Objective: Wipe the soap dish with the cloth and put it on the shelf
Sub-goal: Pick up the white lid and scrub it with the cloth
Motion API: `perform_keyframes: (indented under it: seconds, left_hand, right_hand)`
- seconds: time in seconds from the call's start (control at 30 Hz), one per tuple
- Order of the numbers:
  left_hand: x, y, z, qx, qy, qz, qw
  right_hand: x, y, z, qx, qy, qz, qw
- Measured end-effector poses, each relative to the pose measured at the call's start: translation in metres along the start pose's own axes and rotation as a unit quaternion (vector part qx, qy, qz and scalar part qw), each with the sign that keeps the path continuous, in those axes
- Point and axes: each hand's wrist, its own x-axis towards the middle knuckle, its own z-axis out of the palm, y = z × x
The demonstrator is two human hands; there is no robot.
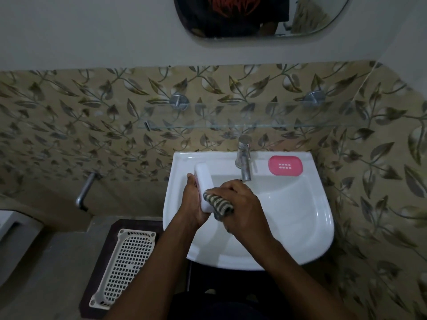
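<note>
My left hand [194,199] grips a white soap dish part [204,185] on its edge over the left side of the sink [300,227]. In my right hand [242,204] is a bunched striped cloth [219,204], which presses against the lower end of the white piece. A pink slotted soap dish part [285,165] lies on the sink's back right rim. The glass shelf [254,116] hangs on the tiled wall above the tap.
A chrome tap [243,158] stands at the sink's back middle. A white plastic basket [126,259] lies on a dark mat on the floor to the left. A mirror [254,17] hangs above the shelf. A metal wall tap [85,190] sticks out at left.
</note>
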Motion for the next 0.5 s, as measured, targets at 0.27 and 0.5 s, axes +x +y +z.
perform_keyframes:
  seconds: [0.27,0.5]
  left_hand:
    - [-0.004,-0.003,0.008,0.198,0.022,0.115,0.973]
    - [-0.01,0.007,0.007,0.254,0.06,0.19,0.946]
  right_hand:
    - [0.057,-0.001,-0.035,0.092,0.001,0.141,0.986]
    - [0.047,-0.007,-0.029,0.222,-0.037,0.217,0.95]
